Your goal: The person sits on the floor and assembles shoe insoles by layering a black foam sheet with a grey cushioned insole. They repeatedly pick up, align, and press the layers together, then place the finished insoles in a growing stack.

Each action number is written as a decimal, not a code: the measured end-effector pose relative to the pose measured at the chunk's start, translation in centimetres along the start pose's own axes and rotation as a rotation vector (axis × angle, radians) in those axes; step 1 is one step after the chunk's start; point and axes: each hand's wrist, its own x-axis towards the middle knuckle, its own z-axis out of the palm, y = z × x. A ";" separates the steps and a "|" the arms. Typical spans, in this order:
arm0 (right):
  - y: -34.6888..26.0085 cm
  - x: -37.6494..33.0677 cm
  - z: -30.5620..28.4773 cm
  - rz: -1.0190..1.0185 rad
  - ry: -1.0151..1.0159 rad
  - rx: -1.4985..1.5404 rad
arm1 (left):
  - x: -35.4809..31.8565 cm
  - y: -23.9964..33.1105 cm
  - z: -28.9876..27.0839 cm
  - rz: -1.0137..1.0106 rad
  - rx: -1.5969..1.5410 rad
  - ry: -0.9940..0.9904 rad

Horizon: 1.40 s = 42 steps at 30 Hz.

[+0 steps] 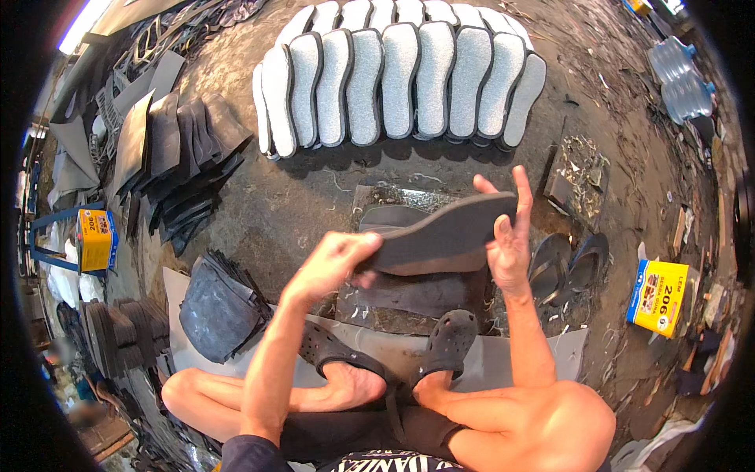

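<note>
A dark grey shoe sole [444,236] is held flat between both hands above a metal work plate [409,197]. My left hand [334,263] grips its near end with fingers closed around the edge. My right hand [507,228] presses the far end with the palm, fingers spread upward. A second dark sole [389,216] lies on the plate under it. Beyond, several grey-topped insoles [401,75] lie in overlapping rows on the ground.
Stacks of dark rubber sheets [177,153] and a pile of cut pieces [216,303] lie at left. Yellow glue cans [659,297] [97,240] stand at right and left. A pair of sandals [570,263] and water bottles [676,75] sit at right. My feet in clogs [448,338] rest below.
</note>
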 end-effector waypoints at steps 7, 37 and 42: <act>-4.1 -1.6 -8.6 -0.012 0.486 0.186 | 2.9 -5.5 4.1 0.709 0.938 0.318; 3.0 -11.8 -5.6 0.321 0.217 -0.772 | 1.0 -11.9 8.3 0.249 -0.202 0.923; 2.6 -11.8 -4.9 0.374 0.266 -0.693 | 1.1 -11.8 8.2 0.233 -0.149 0.912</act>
